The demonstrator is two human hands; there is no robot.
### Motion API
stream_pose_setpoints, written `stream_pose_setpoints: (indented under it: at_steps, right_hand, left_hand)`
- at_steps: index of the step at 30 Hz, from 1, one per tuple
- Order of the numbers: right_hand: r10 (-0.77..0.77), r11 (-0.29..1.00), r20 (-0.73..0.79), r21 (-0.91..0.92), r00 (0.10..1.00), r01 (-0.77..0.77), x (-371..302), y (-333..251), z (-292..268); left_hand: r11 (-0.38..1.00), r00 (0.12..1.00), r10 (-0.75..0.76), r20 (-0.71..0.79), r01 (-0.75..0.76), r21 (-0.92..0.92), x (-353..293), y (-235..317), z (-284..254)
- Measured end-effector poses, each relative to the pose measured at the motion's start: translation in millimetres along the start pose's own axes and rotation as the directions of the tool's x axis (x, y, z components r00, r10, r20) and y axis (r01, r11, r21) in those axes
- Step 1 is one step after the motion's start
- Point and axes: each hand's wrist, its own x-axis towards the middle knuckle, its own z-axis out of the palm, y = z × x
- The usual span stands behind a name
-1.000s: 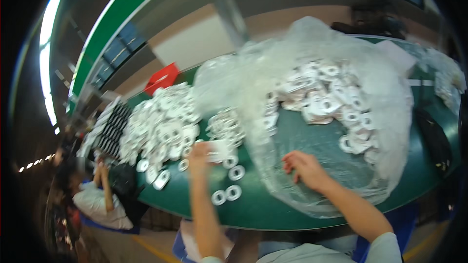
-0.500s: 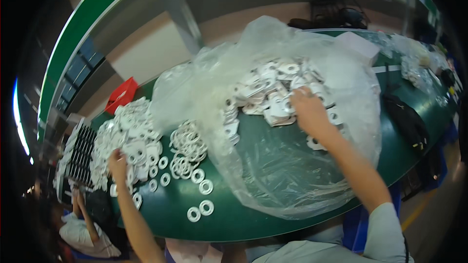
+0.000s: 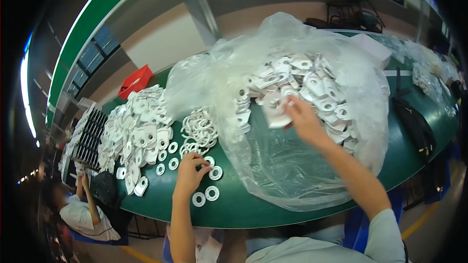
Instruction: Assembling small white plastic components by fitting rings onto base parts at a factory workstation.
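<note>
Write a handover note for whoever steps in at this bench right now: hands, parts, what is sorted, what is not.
Left hand: fingers closed over a white ring on the green table.
Right hand: inside the clear plastic bag, grip on a white flat part.
Parts: heap of white tab pieces in the bag; loose rings beside it; more rings by the left hand.
Done: a laid-out pile sits at far left.
Left: the bag's heap remains large.

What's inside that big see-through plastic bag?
The clear plastic bag holds a heap of flat white plastic pieces with round holes. The right hand reaches into it. Pieces lower in the heap are covered.
</note>
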Motion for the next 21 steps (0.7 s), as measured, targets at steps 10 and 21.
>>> stream_pose_setpoints:
  at_steps: [10,21]
  right_hand:
    - [0.172,0.934,0.318,0.249,0.932,-0.258,-34,58,15]
    - [0.058,0.864,0.34,0.453,0.938,-0.218,-44,56,16]
  left_hand:
    - [0.912,0.971,0.034,-0.238,-0.128,-0.39,56,68,18]
    - [0.133,0.964,-0.146,0.222,0.241,-0.961,66,93,87]
